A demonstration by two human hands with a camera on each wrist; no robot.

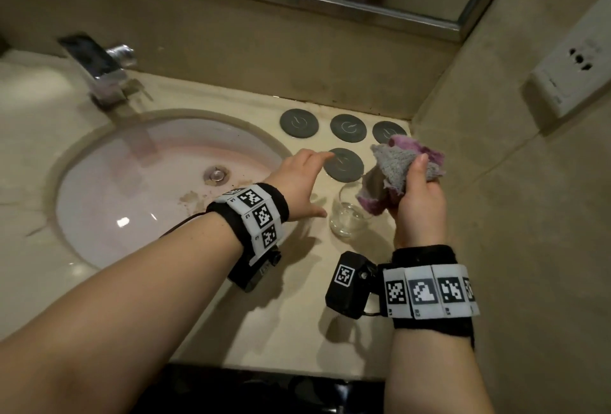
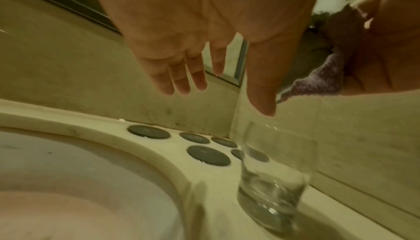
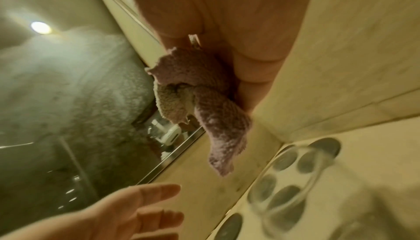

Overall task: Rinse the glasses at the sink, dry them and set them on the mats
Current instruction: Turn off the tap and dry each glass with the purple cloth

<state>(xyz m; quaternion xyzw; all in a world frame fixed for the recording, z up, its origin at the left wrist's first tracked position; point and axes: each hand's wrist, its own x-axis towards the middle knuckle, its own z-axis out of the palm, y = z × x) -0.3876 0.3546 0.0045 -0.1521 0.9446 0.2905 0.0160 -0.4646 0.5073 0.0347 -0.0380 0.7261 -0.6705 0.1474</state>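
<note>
Now then — glass: one clear glass stands upright on the table, mouth up, just right of the sink rim and on the near side of the mats; it is not on a mat yet
Long axis: vertical, so a grip from the side or from above the rim would both seem to suit it
Mats: round dark mats lie flat towards the back corner, all bare — the head view shows four, the left wrist view a fifth behind the glass
Which way it lies: the glass sits between the two hands, just right of the left thumb and just below and left of the right hand's cloth
Nearer hand: both are close; the right hand hangs almost over the rim, the left comes level with it from the sink side
Left hand: released, fingers straight and spread, holding nothing, fingertips over the edge of the nearest mat, clear of the glass as the left wrist view shows
Right hand: clenched round a bunched pink-and-grey cloth, a loose end dangling at the glass's mouth
Step in hand: drying, by my reading — the empty left looks best placed to take the glass while the right works the cloth
</note>
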